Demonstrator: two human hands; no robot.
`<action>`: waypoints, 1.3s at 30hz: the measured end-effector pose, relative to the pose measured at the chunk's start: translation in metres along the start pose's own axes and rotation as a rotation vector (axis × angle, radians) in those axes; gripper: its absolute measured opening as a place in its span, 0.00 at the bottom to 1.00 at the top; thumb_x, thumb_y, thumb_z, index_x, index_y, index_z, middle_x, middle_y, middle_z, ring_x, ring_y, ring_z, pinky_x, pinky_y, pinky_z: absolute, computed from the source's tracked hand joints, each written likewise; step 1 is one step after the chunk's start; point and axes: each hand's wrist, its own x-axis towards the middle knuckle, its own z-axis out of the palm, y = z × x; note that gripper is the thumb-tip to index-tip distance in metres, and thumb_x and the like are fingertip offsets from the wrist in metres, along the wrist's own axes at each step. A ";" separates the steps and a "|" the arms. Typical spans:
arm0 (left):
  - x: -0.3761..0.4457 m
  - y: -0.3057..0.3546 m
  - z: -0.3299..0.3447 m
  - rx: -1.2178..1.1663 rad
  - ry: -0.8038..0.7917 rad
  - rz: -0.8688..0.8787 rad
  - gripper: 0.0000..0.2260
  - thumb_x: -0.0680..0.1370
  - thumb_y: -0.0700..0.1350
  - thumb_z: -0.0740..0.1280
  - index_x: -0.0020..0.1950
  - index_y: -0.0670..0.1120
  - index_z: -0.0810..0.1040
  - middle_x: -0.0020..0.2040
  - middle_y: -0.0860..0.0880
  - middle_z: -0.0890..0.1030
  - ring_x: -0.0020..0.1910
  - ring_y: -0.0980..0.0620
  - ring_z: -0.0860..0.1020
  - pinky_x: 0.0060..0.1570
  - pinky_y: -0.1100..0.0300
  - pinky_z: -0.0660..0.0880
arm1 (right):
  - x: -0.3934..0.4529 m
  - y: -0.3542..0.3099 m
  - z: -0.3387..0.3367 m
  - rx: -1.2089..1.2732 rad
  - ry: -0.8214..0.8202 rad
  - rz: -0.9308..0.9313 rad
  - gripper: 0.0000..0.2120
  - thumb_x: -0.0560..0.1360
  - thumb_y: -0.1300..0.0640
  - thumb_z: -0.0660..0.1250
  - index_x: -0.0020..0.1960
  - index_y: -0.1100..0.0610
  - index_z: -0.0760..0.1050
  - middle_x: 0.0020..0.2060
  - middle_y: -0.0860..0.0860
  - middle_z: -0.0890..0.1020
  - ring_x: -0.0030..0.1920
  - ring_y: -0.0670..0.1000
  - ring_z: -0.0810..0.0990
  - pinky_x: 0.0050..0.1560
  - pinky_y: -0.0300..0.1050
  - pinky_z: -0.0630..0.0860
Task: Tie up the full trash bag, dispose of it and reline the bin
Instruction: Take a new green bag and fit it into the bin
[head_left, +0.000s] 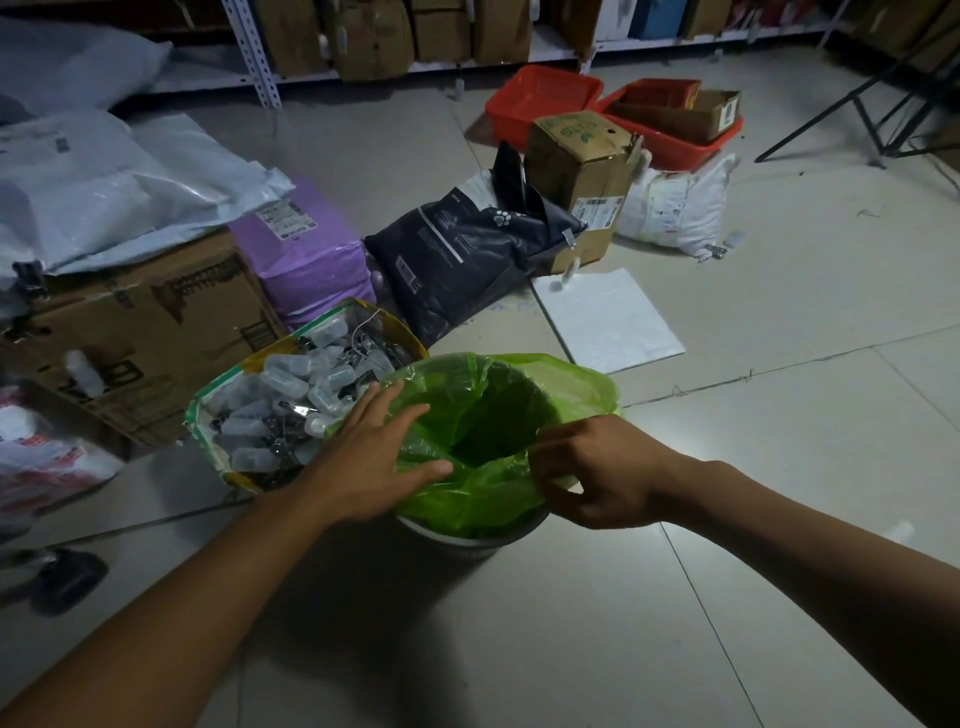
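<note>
- Green liner bag (498, 415) sits inside the bin (467, 543) on the floor, mouth open, edges folded over the rim.
- Left hand (374, 457) rests flat on its left edge, fingers straight.
- Right hand (597, 473) pinches the near-right edge.
- Relining looks nearly finished; no full tied bag is in view.

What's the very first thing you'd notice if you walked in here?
The bright green bag jumps out first, lining the bin on the floor in the middle. The left hand rests flat on its near left edge, while the right hand pinches its near right edge. After that come the red baskets at the back by the shelves, and the open bag of little clear bottles just left of the bin.
</note>
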 end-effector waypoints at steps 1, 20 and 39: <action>0.000 0.000 0.000 -0.008 0.001 -0.002 0.42 0.70 0.74 0.60 0.79 0.57 0.56 0.81 0.54 0.43 0.79 0.51 0.39 0.75 0.44 0.50 | -0.001 -0.001 -0.001 0.006 -0.020 0.005 0.05 0.70 0.56 0.65 0.36 0.52 0.73 0.33 0.47 0.75 0.32 0.52 0.71 0.29 0.44 0.71; -0.004 -0.004 -0.001 0.043 -0.040 0.032 0.54 0.58 0.81 0.60 0.79 0.59 0.53 0.81 0.55 0.40 0.77 0.55 0.32 0.75 0.44 0.45 | -0.001 -0.013 -0.003 -0.104 -0.383 0.080 0.14 0.74 0.42 0.62 0.44 0.49 0.81 0.37 0.48 0.83 0.36 0.52 0.79 0.38 0.44 0.77; -0.012 -0.001 -0.009 0.140 -0.128 0.194 0.42 0.62 0.80 0.59 0.72 0.61 0.67 0.78 0.55 0.61 0.78 0.55 0.41 0.73 0.40 0.35 | 0.020 -0.035 0.021 0.022 -0.140 -0.106 0.07 0.75 0.51 0.67 0.49 0.52 0.81 0.44 0.49 0.81 0.45 0.52 0.78 0.43 0.50 0.78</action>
